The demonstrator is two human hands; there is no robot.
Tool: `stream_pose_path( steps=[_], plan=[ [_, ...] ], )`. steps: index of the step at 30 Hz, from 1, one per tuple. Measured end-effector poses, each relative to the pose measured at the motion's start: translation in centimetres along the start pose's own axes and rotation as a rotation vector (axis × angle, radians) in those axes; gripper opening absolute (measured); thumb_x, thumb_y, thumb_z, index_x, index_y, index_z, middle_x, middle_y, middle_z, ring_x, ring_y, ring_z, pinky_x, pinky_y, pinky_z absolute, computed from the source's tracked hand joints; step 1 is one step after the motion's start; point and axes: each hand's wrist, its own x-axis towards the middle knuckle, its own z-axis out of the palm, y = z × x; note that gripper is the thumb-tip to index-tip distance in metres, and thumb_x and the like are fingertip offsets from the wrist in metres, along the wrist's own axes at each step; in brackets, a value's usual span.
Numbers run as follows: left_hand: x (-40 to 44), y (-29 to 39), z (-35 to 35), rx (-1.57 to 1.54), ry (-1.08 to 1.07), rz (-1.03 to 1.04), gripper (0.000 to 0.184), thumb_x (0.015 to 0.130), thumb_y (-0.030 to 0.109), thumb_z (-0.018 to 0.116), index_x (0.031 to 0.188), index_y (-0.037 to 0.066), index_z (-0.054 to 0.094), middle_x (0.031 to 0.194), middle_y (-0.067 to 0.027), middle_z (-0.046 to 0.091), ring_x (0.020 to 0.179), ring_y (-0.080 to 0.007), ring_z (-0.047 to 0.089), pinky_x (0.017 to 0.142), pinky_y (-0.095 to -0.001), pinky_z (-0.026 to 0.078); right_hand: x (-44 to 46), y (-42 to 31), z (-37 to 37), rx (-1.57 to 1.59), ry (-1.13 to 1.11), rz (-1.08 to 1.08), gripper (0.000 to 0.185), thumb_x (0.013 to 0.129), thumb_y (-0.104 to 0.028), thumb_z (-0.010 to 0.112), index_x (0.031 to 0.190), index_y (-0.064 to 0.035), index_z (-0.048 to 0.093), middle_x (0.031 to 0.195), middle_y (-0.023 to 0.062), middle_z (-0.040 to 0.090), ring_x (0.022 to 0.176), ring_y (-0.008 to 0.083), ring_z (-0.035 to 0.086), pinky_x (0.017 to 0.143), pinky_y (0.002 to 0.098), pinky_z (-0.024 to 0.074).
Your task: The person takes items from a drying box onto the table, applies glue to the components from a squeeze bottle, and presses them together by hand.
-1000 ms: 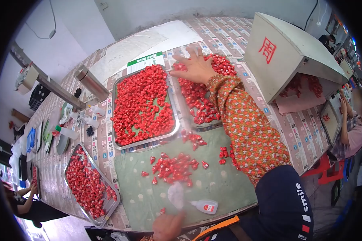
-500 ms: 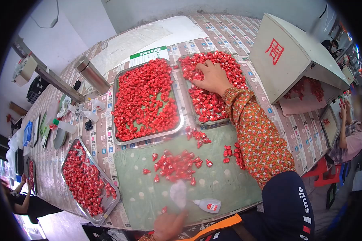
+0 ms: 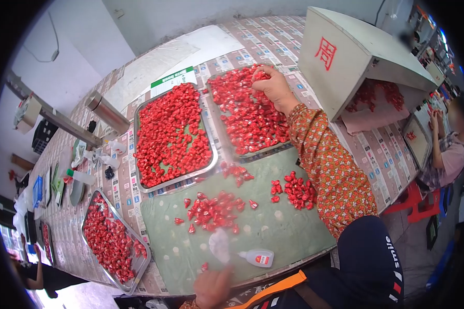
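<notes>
My right hand is over the back right part of the right tray of small red pieces, its fingers closed round something red. My left hand rests at the mat's near edge, blurred; its fingers cannot be made out. Just beyond it lie a white cloth-like item and a white glue bottle. On the green mat are a loose red heap, another red heap to the right and a few stray pieces. The left tray is full of red pieces.
A third tray of red pieces stands at the near left. Left of the trays are a steel flask and several bottles. A pale box stands at the right. Other people sit at the far right and left edge.
My right hand, spread over the right tray at first, has closed its fingers and moved toward the tray's back right side. My left hand stays near the mat edge. The camera view has shifted.
</notes>
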Motion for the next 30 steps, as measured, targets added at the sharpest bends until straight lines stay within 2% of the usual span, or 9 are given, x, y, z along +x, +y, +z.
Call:
stream_pose_path(
  steps=[2,6,16,21,23,25,26,28,30],
  plan=[
    [0.2,0.3,-0.3,-0.007,-0.020,-0.009,0.035,0.069,0.002,0.066,0.102,0.012,0.069,0.065,-0.0046,0.048,0.056,-0.0238,0.050,0.050,-0.0374,0.039,-2.0,-4.1,-1.7,0.501,-0.015,0.328,0.015,0.078,0.001,0.066,0.087,-0.0091,0.059,0.075,0.0006,0.058,0.067,0.0119,0.064,0.044,0.0251,0.0411],
    [-1.5,-0.2,-0.1,-0.101,-0.208,-0.181,0.037,0.086,0.012,0.060,0.123,0.015,0.060,0.080,-0.0180,0.063,0.072,-0.0370,0.060,0.062,-0.0507,0.046,-7.2,-6.8,-6.3,0.562,-0.047,0.477,0.015,0.081,-0.002,0.066,0.089,-0.0103,0.057,0.078,0.0026,0.059,0.070,0.0144,0.066,0.041,0.0237,0.0398],
    [0.4,-0.4,-0.4,0.049,-0.525,-0.296,0.034,0.086,0.023,0.061,0.119,0.015,0.062,0.082,-0.0159,0.065,0.073,-0.0350,0.062,0.063,-0.0477,0.049,-19.4,-5.0,-21.6,0.729,0.227,0.571,0.014,0.079,-0.002,0.066,0.086,-0.0098,0.057,0.078,0.0090,0.062,0.066,0.0196,0.066,0.035,0.0245,0.0373],
    [-0.1,-2.3,0.2,-0.019,-0.626,-0.369,0.029,0.089,0.027,0.058,0.112,0.008,0.063,0.079,-0.0114,0.063,0.072,-0.0282,0.062,0.064,-0.0445,0.048,-13.3,0.8,-26.7,0.732,0.464,0.572,0.010,0.078,-0.007,0.067,0.085,-0.0065,0.058,0.081,0.0133,0.064,0.065,0.0223,0.067,0.034,0.0293,0.0420],
    [0.1,-2.5,0.4,-0.063,-0.672,-0.392,0.030,0.090,0.028,0.057,0.110,0.006,0.063,0.078,-0.0106,0.062,0.072,-0.0265,0.062,0.064,-0.0441,0.048,-8.6,2.5,-27.9,0.590,0.477,0.637,0.020,0.078,-0.010,0.069,0.095,-0.0029,0.063,0.089,0.0161,0.066,0.078,0.0284,0.069,0.052,0.0367,0.0548],
    [0.5,-2.4,0.2,-0.056,-0.683,-0.389,0.029,0.090,0.027,0.057,0.109,0.006,0.062,0.078,-0.0108,0.062,0.072,-0.0266,0.061,0.065,-0.0439,0.048,-3.5,10.4,-30.5,0.290,0.327,0.159,0.022,0.079,-0.013,0.073,0.094,-0.0043,0.058,0.088,0.0107,0.064,0.076,0.0217,0.069,0.049,0.0400,0.0547],
    [0.6,-2.3,0.2,-0.053,-0.688,-0.388,0.028,0.089,0.027,0.057,0.108,0.006,0.062,0.078,-0.0110,0.062,0.073,-0.0267,0.061,0.066,-0.0438,0.048,-2.6,10.4,-30.4,0.292,0.333,0.162,0.022,0.079,-0.013,0.073,0.094,-0.0043,0.058,0.088,0.0107,0.064,0.076,0.0217,0.069,0.049,0.0400,0.0547],
    [0.9,-2.2,0.1,-0.051,-0.696,-0.388,0.027,0.089,0.026,0.057,0.106,0.006,0.062,0.078,-0.0113,0.062,0.074,-0.0268,0.061,0.067,-0.0436,0.048,-1.3,8.7,-30.0,-0.695,0.520,-0.655,0.032,0.082,-0.017,0.071,0.108,-0.0031,0.058,0.102,0.0124,0.062,0.095,0.0228,0.064,0.067,0.0452,0.0561],
    [1.1,-2.2,0.0,-0.052,-0.699,-0.392,0.026,0.089,0.025,0.058,0.105,0.006,0.062,0.079,-0.0115,0.062,0.075,-0.0269,0.061,0.068,-0.0434,0.048,-0.9,6.2,-29.7,-0.443,0.620,-0.458,0.033,0.084,-0.019,0.069,0.110,-0.0027,0.057,0.105,0.0128,0.061,0.096,0.0232,0.062,0.071,0.0447,0.0550]
  ],
)
